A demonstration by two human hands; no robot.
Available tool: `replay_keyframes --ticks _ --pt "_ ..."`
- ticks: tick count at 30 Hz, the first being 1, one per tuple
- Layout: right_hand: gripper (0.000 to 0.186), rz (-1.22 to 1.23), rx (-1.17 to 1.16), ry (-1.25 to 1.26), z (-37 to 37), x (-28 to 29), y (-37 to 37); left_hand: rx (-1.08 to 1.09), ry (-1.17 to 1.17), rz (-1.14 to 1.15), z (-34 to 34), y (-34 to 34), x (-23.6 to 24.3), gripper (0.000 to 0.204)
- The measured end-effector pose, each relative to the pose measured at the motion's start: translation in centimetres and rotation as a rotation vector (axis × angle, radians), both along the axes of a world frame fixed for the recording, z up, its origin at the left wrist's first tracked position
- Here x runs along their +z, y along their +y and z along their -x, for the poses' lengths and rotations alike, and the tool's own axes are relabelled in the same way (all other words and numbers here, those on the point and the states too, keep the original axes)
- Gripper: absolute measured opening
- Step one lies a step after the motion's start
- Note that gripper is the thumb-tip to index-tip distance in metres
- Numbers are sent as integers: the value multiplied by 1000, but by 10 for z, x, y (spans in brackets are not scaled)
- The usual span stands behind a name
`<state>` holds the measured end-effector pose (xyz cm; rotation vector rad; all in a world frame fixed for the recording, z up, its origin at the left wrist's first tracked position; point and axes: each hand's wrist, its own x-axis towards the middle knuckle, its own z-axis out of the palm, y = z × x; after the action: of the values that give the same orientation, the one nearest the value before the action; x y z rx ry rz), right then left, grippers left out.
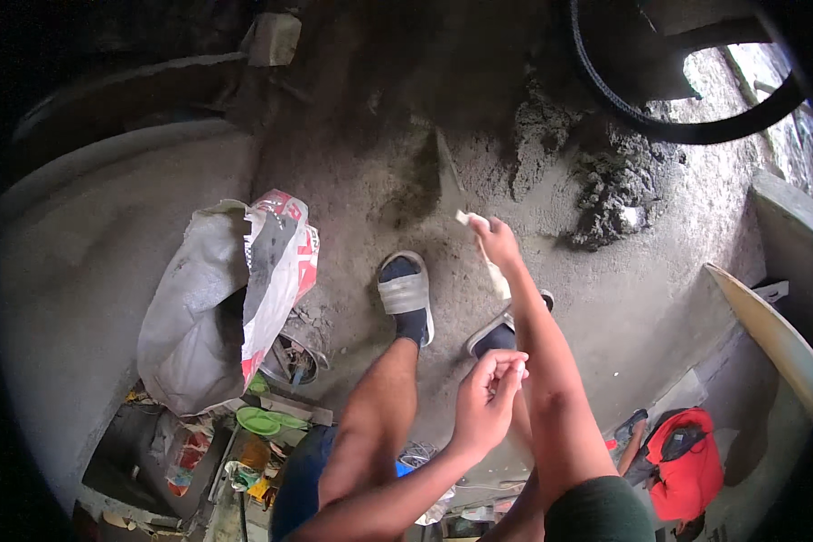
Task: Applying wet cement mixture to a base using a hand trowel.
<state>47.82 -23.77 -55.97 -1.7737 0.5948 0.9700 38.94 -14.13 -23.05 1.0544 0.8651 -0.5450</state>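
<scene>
My right hand [497, 242] reaches forward and grips the pale handle of a trowel [446, 176]. The trowel's grey pointed blade lies over the sandy cement floor, aimed away from me. My left hand [486, 399] hovers nearer my body with its fingers curled shut; I cannot make out anything held in it. Below the hands stand my two feet in dark socks and sandals, the left foot [406, 296] and the right foot [499, 332], the latter partly hidden by my right forearm.
A grey-white cement sack [235, 289] with red print slumps at left over a metal bucket [295, 357]. Wet mortar [610, 185] is heaped at upper right under a black hoop [677, 131]. A person in red [686, 461] crouches lower right. Green plates [262, 421] lie among clutter.
</scene>
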Motion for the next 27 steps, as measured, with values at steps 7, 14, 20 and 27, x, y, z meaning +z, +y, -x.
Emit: replay_keyframes --ticks 7,14,20,27 --pt "52 102 -66 -116 23 38 38 35 10 -57 -4 10 1 17" --pt "62 97 411 -188 -59 9 138 196 105 -162 -14 18 -9 21" --pt "63 18 61 -107 -61 -24 47 161 91 -84 -16 18 -10 21" --pt "47 221 -153 -99 -2 35 7 196 82 -79 -23 28 -9 22"
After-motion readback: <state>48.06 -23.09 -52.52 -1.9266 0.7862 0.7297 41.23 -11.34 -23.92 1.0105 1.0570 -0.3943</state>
